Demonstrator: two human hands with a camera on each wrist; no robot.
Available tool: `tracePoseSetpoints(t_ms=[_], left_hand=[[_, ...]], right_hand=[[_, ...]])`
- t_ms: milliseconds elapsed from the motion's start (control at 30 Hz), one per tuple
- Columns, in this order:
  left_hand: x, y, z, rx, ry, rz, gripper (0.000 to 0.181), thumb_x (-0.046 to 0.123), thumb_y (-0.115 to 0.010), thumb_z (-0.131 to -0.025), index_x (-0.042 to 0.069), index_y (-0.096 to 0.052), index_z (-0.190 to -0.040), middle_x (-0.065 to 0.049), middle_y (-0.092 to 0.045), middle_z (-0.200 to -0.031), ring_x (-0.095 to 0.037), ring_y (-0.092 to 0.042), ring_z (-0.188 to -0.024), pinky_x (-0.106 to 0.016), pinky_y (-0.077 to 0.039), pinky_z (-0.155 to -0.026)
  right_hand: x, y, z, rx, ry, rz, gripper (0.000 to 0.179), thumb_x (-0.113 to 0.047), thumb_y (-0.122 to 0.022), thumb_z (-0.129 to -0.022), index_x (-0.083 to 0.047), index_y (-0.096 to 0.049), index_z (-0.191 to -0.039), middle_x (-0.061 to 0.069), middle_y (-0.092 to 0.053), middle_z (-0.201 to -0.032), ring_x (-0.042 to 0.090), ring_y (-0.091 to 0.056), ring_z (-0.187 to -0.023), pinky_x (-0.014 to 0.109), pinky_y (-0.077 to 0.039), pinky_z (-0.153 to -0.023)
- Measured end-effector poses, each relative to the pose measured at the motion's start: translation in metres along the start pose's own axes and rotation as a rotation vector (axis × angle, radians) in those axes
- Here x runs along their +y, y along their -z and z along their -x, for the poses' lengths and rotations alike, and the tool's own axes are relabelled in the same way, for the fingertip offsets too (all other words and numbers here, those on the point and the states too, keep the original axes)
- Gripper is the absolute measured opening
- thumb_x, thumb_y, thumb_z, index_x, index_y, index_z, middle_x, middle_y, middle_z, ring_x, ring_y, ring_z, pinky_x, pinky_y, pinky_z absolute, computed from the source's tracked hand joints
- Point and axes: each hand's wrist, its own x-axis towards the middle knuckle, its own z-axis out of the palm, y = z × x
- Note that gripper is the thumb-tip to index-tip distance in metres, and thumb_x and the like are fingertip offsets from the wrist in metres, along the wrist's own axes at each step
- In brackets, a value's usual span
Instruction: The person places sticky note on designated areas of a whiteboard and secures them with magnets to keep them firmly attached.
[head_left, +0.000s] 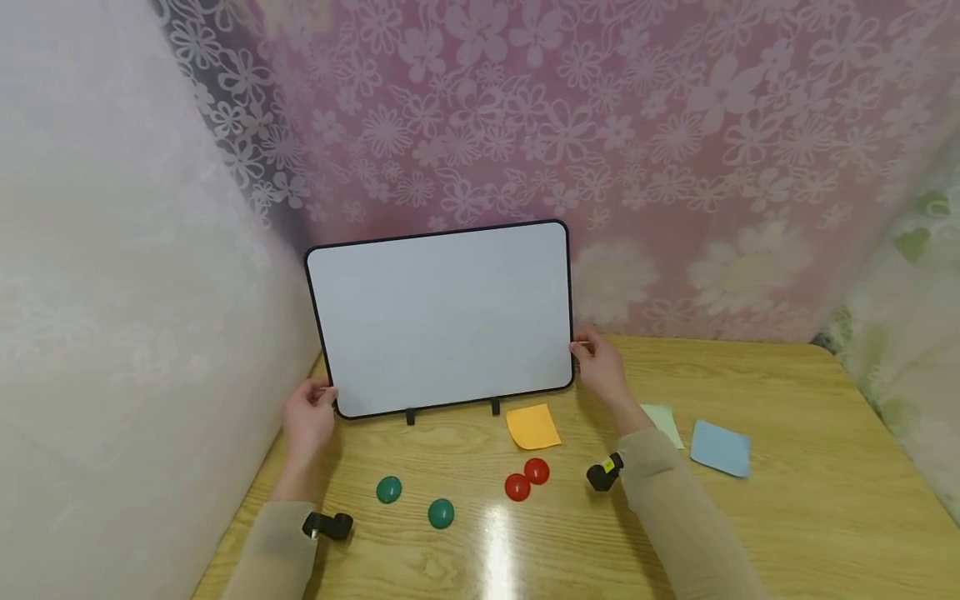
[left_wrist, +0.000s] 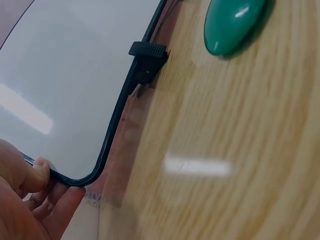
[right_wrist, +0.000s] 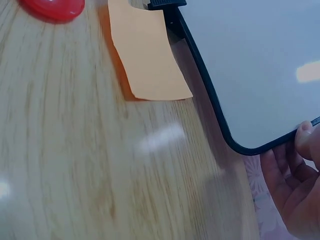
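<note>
A whiteboard (head_left: 442, 317) with a thin black frame stands tilted back near the patterned wall, its left end lower than its right in the head view. Two small black feet (head_left: 410, 417) show under its bottom edge. My left hand (head_left: 309, 421) pinches the frame near the lower left corner, thumb on the front and fingers behind. At the right side, low down, my right hand (head_left: 600, 367) grips the frame the same way. Both hands' fingers are partly hidden behind the board. Close below the board lies an orange sticky note (head_left: 533, 427), its edge curling up in the right wrist view.
Two green round magnets (head_left: 388, 489) and two red ones (head_left: 517, 487) lie on the wooden table (head_left: 840, 517). Right of my right forearm are a pale green note (head_left: 663, 423) and a blue note (head_left: 721, 448). Walls (head_left: 150, 292) border the table at left and back.
</note>
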Motion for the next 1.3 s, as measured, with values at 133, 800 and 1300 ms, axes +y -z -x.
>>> tracePoseSetpoints(t_ms=[133, 800, 1300], left_hand=[[0.004, -0.003, -0.003, -0.030, 0.007, 0.000, 0.024, 0.009, -0.063, -0.108, -0.003, -0.070, -0.127, -0.020, -0.069, -0.114, -0.025, -0.061, -0.099, -0.020, -0.045, -0.070], [0.022, -0.036, -0.016, -0.144, -0.022, -0.004, 0.029, 0.011, -0.064, -0.108, -0.007, -0.069, -0.131, -0.022, -0.069, -0.118, -0.029, -0.063, -0.103, -0.026, -0.050, -0.076], [0.030, -0.059, -0.024, -0.154, -0.058, 0.041, 0.026, 0.009, -0.067, -0.107, -0.006, -0.072, -0.127, -0.023, -0.072, -0.117, -0.029, -0.066, -0.101, -0.021, -0.050, -0.071]], right_hand=[[0.001, 0.005, 0.001, -0.003, -0.009, -0.004, 0.032, -0.018, -0.051, -0.115, 0.003, -0.059, -0.138, 0.025, -0.066, -0.125, 0.038, -0.066, -0.106, 0.039, -0.058, -0.086], [0.019, 0.040, 0.008, -0.014, -0.048, -0.011, 0.042, -0.022, -0.043, -0.118, 0.003, -0.050, -0.151, 0.025, -0.058, -0.144, 0.040, -0.061, -0.123, 0.049, -0.056, -0.098], [0.030, 0.058, 0.014, 0.047, -0.034, 0.015, 0.040, -0.020, -0.045, -0.117, 0.003, -0.053, -0.149, 0.025, -0.062, -0.136, 0.035, -0.063, -0.113, 0.036, -0.058, -0.087]])
